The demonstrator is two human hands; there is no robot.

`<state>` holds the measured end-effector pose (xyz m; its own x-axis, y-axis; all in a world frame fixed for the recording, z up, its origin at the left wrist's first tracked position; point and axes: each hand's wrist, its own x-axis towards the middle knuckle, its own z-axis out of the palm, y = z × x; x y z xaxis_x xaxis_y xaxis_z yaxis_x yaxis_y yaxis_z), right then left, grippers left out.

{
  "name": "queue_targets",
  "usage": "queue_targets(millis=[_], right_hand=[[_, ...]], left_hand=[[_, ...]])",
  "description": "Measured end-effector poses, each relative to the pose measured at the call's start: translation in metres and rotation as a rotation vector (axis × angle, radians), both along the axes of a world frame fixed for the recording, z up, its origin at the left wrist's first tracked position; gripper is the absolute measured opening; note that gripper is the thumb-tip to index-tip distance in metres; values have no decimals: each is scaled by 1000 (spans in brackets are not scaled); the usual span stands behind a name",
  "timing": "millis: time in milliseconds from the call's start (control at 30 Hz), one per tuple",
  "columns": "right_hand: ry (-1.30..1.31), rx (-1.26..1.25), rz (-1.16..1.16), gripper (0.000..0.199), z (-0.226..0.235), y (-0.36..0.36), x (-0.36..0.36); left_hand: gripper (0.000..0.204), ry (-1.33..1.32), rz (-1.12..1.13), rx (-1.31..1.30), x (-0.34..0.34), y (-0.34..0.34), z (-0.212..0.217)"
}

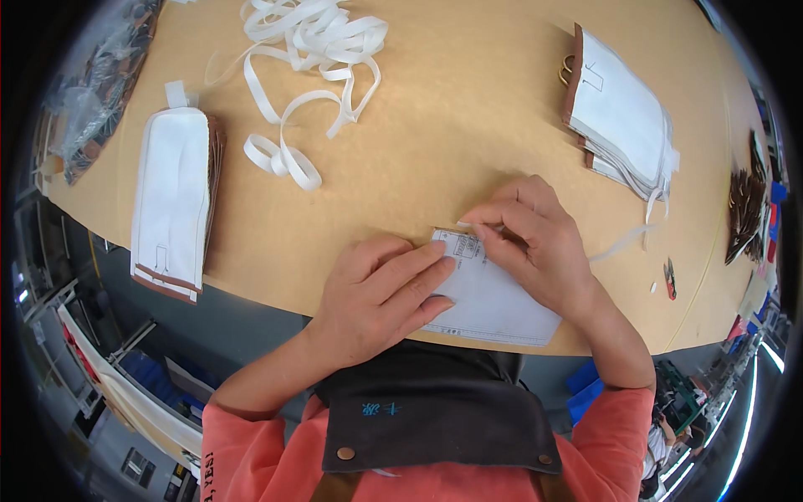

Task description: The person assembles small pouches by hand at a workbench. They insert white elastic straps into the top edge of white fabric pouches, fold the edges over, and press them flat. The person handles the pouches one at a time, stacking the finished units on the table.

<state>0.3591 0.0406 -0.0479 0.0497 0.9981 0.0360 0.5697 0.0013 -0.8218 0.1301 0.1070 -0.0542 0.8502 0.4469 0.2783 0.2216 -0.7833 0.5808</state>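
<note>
A white sheet [493,301] with printed markings lies at the table's near edge, in front of me. My left hand [381,289] rests on its left side, fingers stretched out and fingertips pressing near the printed upper corner. At the sheet's upper edge, my right hand [539,243] is closed in a pinch, thumb against forefinger. Whatever sits between those fingertips is too small to make out. Behind the right wrist, a thin white ribbon [623,241] runs up toward a stack of white panels with brown edges [623,105].
Loose white tape [314,38] lies tangled at the far middle. Another stack of white panels [171,184] overhangs the table's left edge. Red-handled snips [670,280] lie at right, near a small white bit [653,287]. Plastic-wrapped dark material [104,84] sits far left; brown pieces [744,213] lie far right.
</note>
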Motion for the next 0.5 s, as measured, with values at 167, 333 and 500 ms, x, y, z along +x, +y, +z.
queue_targets(millis=[167,333,500], right_hand=[[-100,-33,91,15,7,6,4],[-112,0,114,15,4,12,3],[-102,-3,128,14,0,11,3]], left_hand=[[47,1,10,-7,-1,-1,-4],[45,-10,24,-14,-3,-3,-7],[45,-8,28,-18,-3,-3,-8]])
